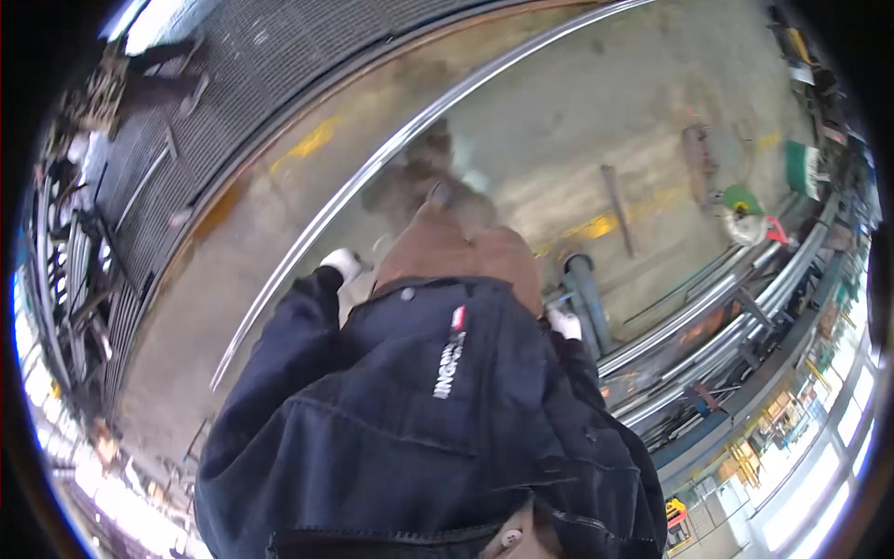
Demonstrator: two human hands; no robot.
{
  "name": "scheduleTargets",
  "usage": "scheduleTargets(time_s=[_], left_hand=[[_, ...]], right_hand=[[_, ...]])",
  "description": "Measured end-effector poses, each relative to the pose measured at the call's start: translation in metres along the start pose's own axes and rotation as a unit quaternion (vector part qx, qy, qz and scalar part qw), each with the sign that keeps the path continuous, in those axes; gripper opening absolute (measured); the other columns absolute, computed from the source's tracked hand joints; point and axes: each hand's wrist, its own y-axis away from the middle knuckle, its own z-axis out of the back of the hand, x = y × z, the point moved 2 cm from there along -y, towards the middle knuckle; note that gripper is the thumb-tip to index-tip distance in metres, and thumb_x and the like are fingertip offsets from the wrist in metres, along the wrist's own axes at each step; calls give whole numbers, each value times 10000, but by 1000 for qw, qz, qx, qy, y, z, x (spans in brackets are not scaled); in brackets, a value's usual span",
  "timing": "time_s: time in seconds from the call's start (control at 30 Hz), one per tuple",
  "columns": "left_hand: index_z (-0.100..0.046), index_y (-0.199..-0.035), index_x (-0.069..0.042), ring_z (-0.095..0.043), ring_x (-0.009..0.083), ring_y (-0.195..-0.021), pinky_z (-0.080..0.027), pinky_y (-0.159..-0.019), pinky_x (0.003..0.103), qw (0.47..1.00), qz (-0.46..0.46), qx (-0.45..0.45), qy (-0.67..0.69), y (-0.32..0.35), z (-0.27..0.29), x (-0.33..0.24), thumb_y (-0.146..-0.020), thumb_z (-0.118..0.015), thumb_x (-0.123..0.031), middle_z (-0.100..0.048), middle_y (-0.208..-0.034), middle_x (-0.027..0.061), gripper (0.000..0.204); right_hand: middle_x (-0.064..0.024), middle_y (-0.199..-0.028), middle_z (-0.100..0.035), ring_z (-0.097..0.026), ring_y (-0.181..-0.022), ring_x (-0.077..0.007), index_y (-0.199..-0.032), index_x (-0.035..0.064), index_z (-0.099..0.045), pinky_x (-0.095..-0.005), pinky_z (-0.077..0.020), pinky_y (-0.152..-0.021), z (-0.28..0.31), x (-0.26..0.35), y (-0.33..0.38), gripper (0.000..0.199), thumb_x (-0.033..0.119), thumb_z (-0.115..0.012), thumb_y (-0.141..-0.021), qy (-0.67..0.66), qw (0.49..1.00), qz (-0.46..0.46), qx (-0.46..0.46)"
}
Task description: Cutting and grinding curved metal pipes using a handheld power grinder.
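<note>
As gloved, left hand [344,264] beside rod [372,172]

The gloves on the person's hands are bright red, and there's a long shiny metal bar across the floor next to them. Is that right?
Not quite. In the head view the gloves are white, not red: one on the left hand and one on the right hand. The long shiny metal bar does run across the floor next to them, close to the left glove.

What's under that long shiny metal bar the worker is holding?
Under the long metal bar lies bare, stained concrete floor with yellow markings. The dark jacket hides the bar's near part; only the white-gloved left hand shows beside it.
</note>
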Motion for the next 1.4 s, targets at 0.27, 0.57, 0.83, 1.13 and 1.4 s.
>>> scheduleTargets(time_s=[0.27,0.57,0.83,1.13,1.4], left_hand=[[-781,-1019,-84,-707,406,-938,-554,-868,451,997,30,-62,44,-79,43,-131,-857,-667,-598,-747,-953,201,550],[-731,-1100,28,-728,253,-788,-574,-760,387,995,50,1,87,-93,161,-486,-975,-665,-414,-758,-914,176,464],[-723,-1193,-19,-715,314,-948,-537,-852,427,996,39,14,84,-191,220,-652,-941,-676,-480,-755,-1068,191,527],[-762,-1031,-65,-659,450,-1078,-524,-873,475,987,-111,18,-112,-458,297,-732,-901,-626,-451,-720,-1079,247,429],[-763,-993,42,-739,214,-733,-587,-695,388,988,-88,15,125,-506,540,-1191,-877,-708,-568,-771,-869,136,623]], right_hand=[[-89,-861,-750,-699,-758,-170,-997,-27,-731,-315,-534,-692,142,183,-175,246,213,-730,-945,-131,986,-49,90],[-119,-710,-707,-651,-553,-184,-908,-8,-693,-321,-514,-519,331,320,-415,364,350,-755,-922,-112,990,32,78],[-87,-692,-692,-637,-588,-164,-850,-25,-700,-322,-505,-568,482,500,-525,383,349,-758,-908,-54,986,111,108],[-69,-714,-678,-648,-571,-176,-860,22,-694,-314,-510,-524,672,553,-701,273,278,-706,-954,-177,978,26,104],[-80,-786,-732,-696,-612,-190,-1025,10,-733,-344,-578,-574,870,523,-821,316,312,-688,-944,-207,974,-90,4]])
